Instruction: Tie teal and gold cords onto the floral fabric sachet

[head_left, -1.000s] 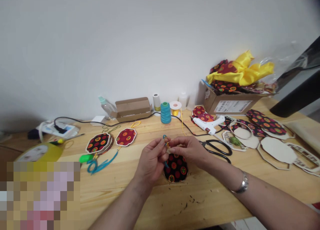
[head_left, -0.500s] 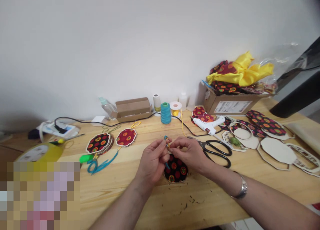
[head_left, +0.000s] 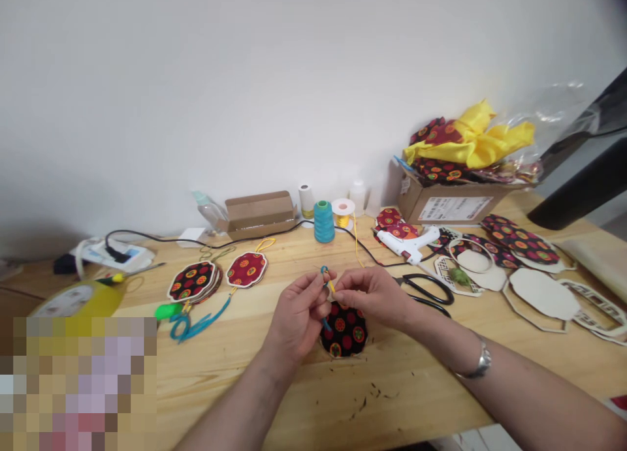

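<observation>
My left hand (head_left: 304, 304) is closed in a pinch on a teal tassel (head_left: 324, 270); its looped top sticks up above the fingertips and a strand hangs below. My right hand (head_left: 368, 294) pinches a yellow cord (head_left: 332, 286) just beside the teal loop. Where cord and loop meet is partly covered by the fingers. Beneath both hands a scalloped black fabric piece (head_left: 344, 333) with red and orange flower prints lies on the wooden table. Black-handled scissors (head_left: 431, 288) lie just right of my right hand, partly behind it.
Behind the hands stand a teal thread cone (head_left: 324, 222) and a spool of yellow cord (head_left: 343, 211). A white glue gun (head_left: 410, 245) rests to the right, before a full cardboard box (head_left: 448, 206). Finished-looking flower pieces (head_left: 192, 282) are stacked at left. Wooden frames (head_left: 543, 294) lie far right.
My right hand has drawn slightly away from the left, and more of the yellow cord shows between them. The left hand stays almost in place.
</observation>
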Demonstrator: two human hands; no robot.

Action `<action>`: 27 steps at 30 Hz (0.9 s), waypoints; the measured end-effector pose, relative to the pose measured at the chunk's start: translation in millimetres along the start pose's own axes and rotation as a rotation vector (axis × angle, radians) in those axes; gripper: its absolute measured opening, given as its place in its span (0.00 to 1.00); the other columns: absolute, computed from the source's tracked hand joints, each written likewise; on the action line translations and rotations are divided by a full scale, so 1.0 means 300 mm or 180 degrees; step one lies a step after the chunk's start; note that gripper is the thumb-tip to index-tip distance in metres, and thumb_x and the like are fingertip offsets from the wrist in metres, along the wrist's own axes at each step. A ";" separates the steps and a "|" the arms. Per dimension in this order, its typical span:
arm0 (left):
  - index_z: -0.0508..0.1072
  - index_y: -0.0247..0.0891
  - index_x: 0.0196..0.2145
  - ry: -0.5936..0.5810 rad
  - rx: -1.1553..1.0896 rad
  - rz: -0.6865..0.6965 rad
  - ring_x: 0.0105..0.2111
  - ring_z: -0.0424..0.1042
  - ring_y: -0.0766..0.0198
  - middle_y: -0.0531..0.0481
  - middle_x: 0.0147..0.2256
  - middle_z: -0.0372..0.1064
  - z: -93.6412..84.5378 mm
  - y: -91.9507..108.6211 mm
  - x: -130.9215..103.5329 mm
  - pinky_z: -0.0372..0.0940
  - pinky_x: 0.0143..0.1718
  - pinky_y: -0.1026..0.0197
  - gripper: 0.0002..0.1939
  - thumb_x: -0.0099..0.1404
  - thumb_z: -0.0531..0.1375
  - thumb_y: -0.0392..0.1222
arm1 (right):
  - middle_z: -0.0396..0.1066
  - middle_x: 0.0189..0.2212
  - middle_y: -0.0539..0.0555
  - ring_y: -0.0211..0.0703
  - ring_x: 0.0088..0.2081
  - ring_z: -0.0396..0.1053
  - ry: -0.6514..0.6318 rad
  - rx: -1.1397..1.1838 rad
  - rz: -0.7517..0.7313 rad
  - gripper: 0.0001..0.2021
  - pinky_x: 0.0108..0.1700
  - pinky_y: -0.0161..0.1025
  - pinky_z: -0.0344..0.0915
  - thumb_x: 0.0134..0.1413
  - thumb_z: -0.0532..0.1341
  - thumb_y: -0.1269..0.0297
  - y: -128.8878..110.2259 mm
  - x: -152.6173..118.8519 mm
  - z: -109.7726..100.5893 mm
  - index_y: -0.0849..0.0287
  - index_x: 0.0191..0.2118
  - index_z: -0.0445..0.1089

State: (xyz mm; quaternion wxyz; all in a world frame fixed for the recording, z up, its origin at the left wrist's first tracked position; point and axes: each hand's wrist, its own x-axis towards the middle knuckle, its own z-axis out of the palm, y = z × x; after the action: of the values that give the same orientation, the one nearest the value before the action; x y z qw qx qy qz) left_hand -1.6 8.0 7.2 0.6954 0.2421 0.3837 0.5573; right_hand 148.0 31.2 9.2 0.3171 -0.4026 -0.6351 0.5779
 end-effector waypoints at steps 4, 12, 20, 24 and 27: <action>0.76 0.28 0.31 -0.0073 0.0031 0.0021 0.17 0.44 0.77 0.60 0.17 0.47 -0.001 0.003 -0.002 0.43 0.16 0.72 0.12 0.50 0.66 0.40 | 0.67 0.21 0.48 0.31 0.24 0.58 -0.0454 0.0638 0.0172 0.11 0.28 0.32 0.53 0.43 0.65 0.59 -0.017 -0.001 -0.036 0.64 0.26 0.72; 0.77 0.29 0.32 -0.0176 0.0264 0.0090 0.17 0.45 0.77 0.59 0.17 0.48 0.012 0.002 -0.011 0.44 0.17 0.71 0.12 0.52 0.65 0.42 | 0.67 0.20 0.47 0.31 0.24 0.60 -0.0678 0.1352 0.0479 0.10 0.30 0.33 0.54 0.37 0.69 0.62 -0.025 -0.004 -0.057 0.64 0.25 0.72; 0.77 0.31 0.33 -0.0178 0.0501 0.0213 0.17 0.48 0.76 0.58 0.16 0.53 0.016 0.001 -0.019 0.45 0.17 0.70 0.12 0.52 0.65 0.43 | 0.66 0.18 0.47 0.31 0.22 0.60 -0.0981 0.1655 0.0769 0.11 0.28 0.33 0.53 0.37 0.69 0.61 -0.016 0.004 -0.064 0.64 0.23 0.71; 0.76 0.32 0.34 -0.0211 0.0657 0.0276 0.17 0.50 0.75 0.57 0.17 0.54 0.009 -0.002 -0.021 0.45 0.18 0.69 0.12 0.54 0.64 0.42 | 0.66 0.19 0.48 0.31 0.23 0.60 -0.1171 0.1814 0.0827 0.10 0.30 0.33 0.55 0.41 0.67 0.63 -0.012 0.001 -0.074 0.65 0.24 0.71; 0.76 0.33 0.36 -0.0217 0.0827 0.0368 0.17 0.52 0.75 0.57 0.17 0.56 0.002 -0.006 -0.021 0.46 0.19 0.68 0.12 0.55 0.63 0.43 | 0.66 0.19 0.48 0.30 0.22 0.59 -0.1210 0.1893 0.0892 0.09 0.31 0.33 0.56 0.41 0.67 0.63 -0.012 -0.001 -0.079 0.65 0.25 0.71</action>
State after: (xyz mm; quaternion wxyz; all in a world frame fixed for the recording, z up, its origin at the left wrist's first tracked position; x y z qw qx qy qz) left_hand -0.4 1.6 7.8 0.6376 0.3706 0.4142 0.5334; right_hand 168.2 42.3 15.9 0.2144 -0.2616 -0.4259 0.8392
